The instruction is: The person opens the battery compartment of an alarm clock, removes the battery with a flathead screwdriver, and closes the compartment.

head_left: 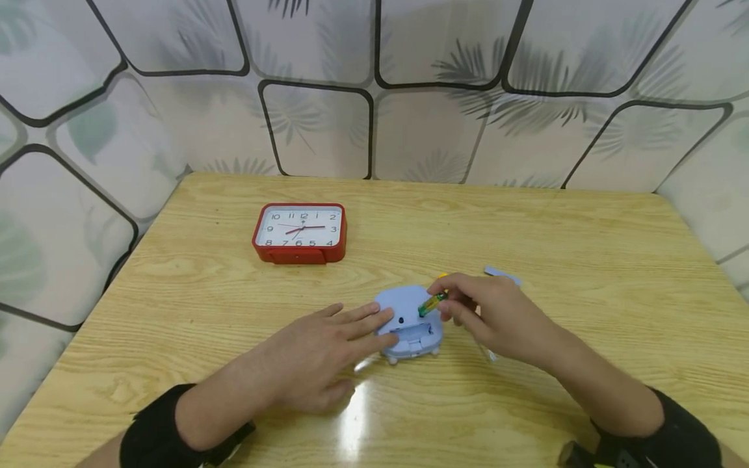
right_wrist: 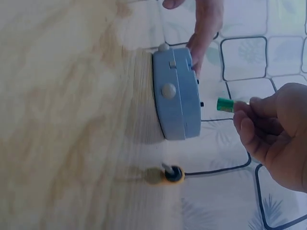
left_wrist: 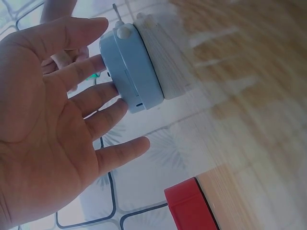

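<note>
A light-blue case point(head_left: 404, 299) with white feet lies flat on the table, back side up, black knobs and an uncovered battery compartment point(head_left: 414, 334) showing. My left hand point(head_left: 330, 348) rests its extended fingertips on the case's left side. In the left wrist view, those fingers touch the case point(left_wrist: 134, 72) and the palm holds nothing. My right hand point(head_left: 497, 315) pinches a green and yellow battery point(head_left: 432, 303) between thumb and fingers, over the right part of the case. From the right wrist, the battery point(right_wrist: 225, 105) appears apart from the case and its knobs.
A red-framed clock point(head_left: 300, 253) lies to the left behind the case. Beyond my right hand is a thin blue strip point(head_left: 494, 272). A yellow and black object with a metal shaft point(right_wrist: 173, 173) lies close by. A patterned wall point(head_left: 421, 130) borders the table's back.
</note>
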Motion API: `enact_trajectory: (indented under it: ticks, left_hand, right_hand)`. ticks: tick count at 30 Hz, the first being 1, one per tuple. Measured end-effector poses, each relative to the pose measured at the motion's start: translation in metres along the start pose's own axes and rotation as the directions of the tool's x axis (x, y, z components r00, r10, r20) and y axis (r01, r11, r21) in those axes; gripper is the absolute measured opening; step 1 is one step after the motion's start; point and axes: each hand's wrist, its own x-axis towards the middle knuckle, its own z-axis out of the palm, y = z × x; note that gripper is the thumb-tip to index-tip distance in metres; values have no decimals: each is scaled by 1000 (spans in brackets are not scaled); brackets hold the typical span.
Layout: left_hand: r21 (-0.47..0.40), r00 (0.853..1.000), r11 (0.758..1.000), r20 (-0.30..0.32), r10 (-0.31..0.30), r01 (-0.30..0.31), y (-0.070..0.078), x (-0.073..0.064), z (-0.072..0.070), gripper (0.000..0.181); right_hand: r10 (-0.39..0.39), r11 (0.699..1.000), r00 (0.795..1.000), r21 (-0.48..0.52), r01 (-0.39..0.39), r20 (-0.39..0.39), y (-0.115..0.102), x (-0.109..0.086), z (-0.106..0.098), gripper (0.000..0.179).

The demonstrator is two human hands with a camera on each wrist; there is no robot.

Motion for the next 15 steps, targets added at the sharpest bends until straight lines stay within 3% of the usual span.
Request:
enact_trajectory:
  ticks: [3, 6, 12, 15]
  left_hand:
    - [-8, 1000, 1000, 10, -3, 3, 0, 0, 0, 73]
    - [-19, 1000, 1000, 13, -6, 6, 0, 0, 0, 72]
    - [-20, 1000, 1000, 1, -5, 5, 0, 0, 0, 71]
    - [-18, 1000, 1000, -4, -4, 4, 0, 0, 0, 71]
  right_hand:
    - [-49, 992, 996, -120, 39, -77, 5, 1, -5, 23]
    - [-60, 972, 991, -231, 31, -121, 10, 2, -11, 26]
    - [84, 938, 987, -324, -126, -141, 23, 1, -28, 20]
    - [101, 920, 981, -361, -155, -165, 32, -1, -36, 19]
